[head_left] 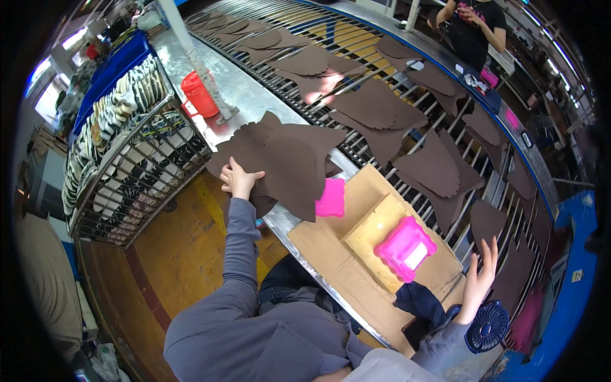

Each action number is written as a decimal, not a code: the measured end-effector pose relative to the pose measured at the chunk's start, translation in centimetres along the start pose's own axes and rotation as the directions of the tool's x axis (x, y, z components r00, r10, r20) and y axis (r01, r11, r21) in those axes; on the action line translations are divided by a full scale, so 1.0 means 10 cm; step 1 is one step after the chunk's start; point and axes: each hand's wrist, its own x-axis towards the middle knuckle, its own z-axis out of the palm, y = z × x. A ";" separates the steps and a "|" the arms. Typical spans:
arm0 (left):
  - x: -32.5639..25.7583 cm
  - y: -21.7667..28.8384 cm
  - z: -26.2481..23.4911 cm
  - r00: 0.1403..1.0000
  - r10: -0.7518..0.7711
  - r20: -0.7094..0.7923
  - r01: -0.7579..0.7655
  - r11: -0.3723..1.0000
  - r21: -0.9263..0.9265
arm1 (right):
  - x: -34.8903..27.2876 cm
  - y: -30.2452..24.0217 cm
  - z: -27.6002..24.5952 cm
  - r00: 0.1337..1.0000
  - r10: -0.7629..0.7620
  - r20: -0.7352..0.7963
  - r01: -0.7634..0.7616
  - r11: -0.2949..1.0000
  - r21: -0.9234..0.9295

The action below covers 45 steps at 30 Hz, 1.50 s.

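Observation:
My left hand (239, 180) lies with fingers spread on a pile of dark brown cut pieces (280, 159), some with scalloped edges, at the left end of the metal table. My right hand (480, 280) is raised at the right, fingers apart and holding nothing, beside brown pieces (489, 223) on the conveyor. Between my hands sits a pink plastic container (407, 247) on a yellowish foam block (366, 239). Under the block is a cardboard sheet (331, 261). A second pink plastic piece (331, 198) is partly covered by the brown pile.
Several brown pieces lie along the conveyor of metal bars (356, 67). A red bucket (200, 94) stands by a post. At left is a metal rack (137, 172) of soles. Near my right wrist is a small dark fan (487, 326). Across the conveyor stands another person (474, 32).

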 end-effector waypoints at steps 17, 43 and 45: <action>-0.41 0.33 -1.50 0.619 0.785 -0.016 -0.441 0.331 -0.834 | -0.35 -0.99 -0.28 0.931 -0.270 0.244 0.159 0.905 0.395; -1.18 1.53 -0.82 0.110 0.993 -0.034 -0.396 0.012 -0.918 | -0.16 -0.87 0.48 0.911 -0.411 0.040 0.362 0.842 0.399; -1.17 1.52 -0.78 0.120 0.992 -0.028 -0.385 0.021 -0.923 | -0.17 -0.86 0.51 0.908 -0.417 0.042 0.373 0.849 0.373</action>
